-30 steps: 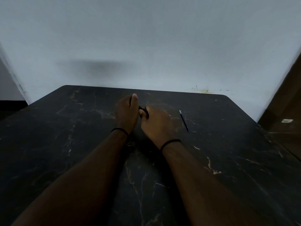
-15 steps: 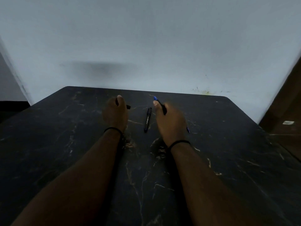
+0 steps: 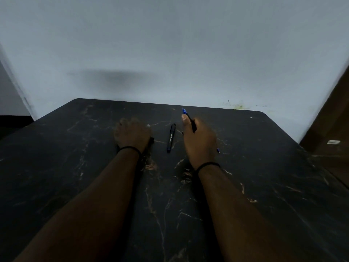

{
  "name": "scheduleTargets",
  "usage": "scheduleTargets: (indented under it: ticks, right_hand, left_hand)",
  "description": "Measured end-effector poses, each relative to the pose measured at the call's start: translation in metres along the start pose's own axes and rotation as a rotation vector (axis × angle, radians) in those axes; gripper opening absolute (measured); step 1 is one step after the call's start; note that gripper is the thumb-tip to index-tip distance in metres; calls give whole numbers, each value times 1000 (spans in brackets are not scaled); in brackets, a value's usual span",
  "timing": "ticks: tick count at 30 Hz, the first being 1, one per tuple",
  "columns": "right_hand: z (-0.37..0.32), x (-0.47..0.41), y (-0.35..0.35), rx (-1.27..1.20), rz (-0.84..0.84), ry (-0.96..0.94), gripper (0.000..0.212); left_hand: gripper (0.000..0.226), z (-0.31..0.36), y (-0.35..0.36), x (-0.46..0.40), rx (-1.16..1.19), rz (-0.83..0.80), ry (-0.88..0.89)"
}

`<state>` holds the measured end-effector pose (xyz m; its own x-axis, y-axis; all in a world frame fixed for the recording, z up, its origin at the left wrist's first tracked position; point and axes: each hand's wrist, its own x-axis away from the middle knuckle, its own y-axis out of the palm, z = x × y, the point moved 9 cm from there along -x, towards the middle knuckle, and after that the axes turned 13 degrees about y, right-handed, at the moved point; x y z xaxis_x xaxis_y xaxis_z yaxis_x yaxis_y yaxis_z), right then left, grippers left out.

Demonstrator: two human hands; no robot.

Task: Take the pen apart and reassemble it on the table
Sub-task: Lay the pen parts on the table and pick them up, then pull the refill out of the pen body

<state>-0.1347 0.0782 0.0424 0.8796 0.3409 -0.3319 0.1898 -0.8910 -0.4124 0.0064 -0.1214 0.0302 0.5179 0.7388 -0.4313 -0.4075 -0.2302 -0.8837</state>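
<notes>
Head view, looking down over both forearms onto a dark marble-patterned tabletop with pale veins. Left hand rests on the surface at about 11 o'clock from the frame's centre, fingers curled into a loose fist; a small dark piece shows at its right edge, touching the hand, but I cannot tell whether it is gripped or merely lying beside it. Right hand sits at about 1 o'clock, closed around the pen's front section, whose blue tip points away from me toward 12 o'clock, thumb laid along it. A thin blue end of the refill shows just past the outer edge of that hand at 3 o'clock; the rest is hidden behind the hand. Between the two hands, apart from both, the black pen barrel lies flat on the tabletop, its length running roughly 12 to 6 o'clock. Each wrist carries a thin black band. A pale wall stands beyond the far edge of the tabletop
</notes>
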Motion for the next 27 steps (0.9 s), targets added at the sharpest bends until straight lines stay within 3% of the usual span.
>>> scheduleTargets:
  ticks: [3, 6, 9, 13, 18, 27]
  right_hand:
    - [-7, 2, -8, -139, 46, -19, 34]
    - [-17, 3, -19, -329, 101, -48, 20]
    - [-17, 4, -11, -410, 4, -32, 25]
    - [-15, 4, 13, -332, -189, 21, 26]
    - [-13, 13, 42, -352, -472, 166, 29]
    - [-9, 38, 73, -721, -992, 518, 32]
  left_hand:
    - [33, 7, -28, 6, 356, 341, 21]
    - [27, 25, -38, 14, 746, 473, 102]
    - [32, 41, -24, 15, 1050, 338, 84]
    - [33, 52, -7, 15, 1524, 106, 0]
    - [33, 62, 2, 18, 1746, -120, 53]
    - [31, 74, 9, 17, 1989, -338, 142]
